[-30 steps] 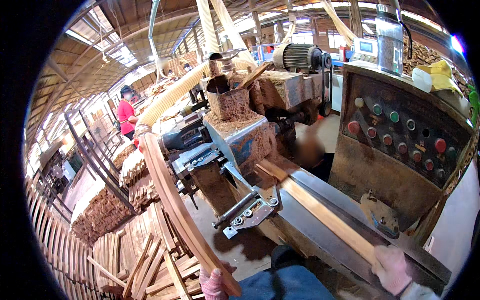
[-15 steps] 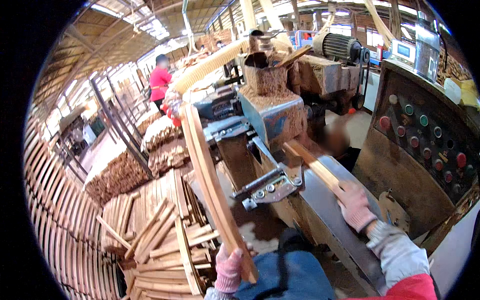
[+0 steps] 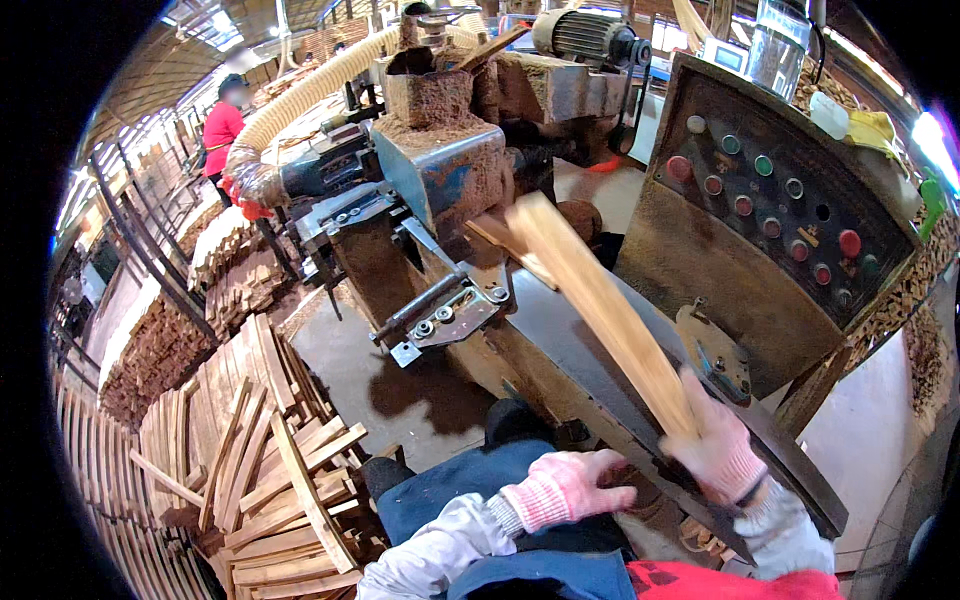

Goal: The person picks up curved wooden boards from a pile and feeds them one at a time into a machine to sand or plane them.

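Observation:
My right hand (image 3: 715, 445), in a pink knit glove, grips the near end of a wooden strip (image 3: 610, 320). The strip slants up and away over the grey metal table (image 3: 553, 345) of a woodworking machine, blurred by motion. Another piece of wood (image 3: 505, 245) lies beyond it, by the sawdust-covered blue housing (image 3: 450, 165). My left hand (image 3: 565, 490), gloved the same way, is over my blue apron (image 3: 440, 490) with its fingers apart and nothing in them.
A metal bracket with rollers (image 3: 445, 315) juts from the table's left side. Loose wooden strips (image 3: 290, 480) are heaped at lower left. On the right stands a control panel (image 3: 770, 200) with several buttons. A person in red (image 3: 222, 135) is at far left.
My left hand has let go of its long curved strip and moved right. My right hand now holds a strip raised over the table. The view has swung right.

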`<state>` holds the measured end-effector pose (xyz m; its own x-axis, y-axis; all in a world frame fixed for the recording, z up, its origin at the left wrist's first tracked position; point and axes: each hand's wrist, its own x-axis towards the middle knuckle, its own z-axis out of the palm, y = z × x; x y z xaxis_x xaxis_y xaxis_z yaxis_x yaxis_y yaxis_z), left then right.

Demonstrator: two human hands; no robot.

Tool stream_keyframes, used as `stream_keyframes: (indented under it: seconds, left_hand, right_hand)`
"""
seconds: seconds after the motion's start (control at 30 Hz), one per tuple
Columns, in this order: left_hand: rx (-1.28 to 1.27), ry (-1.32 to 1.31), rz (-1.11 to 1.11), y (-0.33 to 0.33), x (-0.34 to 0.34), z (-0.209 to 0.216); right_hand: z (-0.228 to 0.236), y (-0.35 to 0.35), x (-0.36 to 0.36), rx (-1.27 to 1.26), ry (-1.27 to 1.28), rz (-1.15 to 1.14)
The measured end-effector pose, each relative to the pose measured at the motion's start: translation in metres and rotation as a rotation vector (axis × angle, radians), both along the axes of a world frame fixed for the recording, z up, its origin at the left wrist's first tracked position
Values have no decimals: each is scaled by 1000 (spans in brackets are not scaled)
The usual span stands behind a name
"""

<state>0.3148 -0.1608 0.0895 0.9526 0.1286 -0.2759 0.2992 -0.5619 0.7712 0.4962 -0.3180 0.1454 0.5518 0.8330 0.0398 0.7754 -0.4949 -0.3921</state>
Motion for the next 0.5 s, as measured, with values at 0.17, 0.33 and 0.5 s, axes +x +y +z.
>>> stream_keyframes:
  seconds: [0.17,0.33,0.5]
  left_hand:
    - [-115,-228,480,28,-49,-75]
    - [-237,-273,1251,45,-150,-140]
    - [176,-156,1734,32,-276,-169]
  right_hand:
    - [-19,-85,13,31,-211,91]
    - [-51,-46,37,261,-246,103]
    - [-40,63,59,395,-125,134]
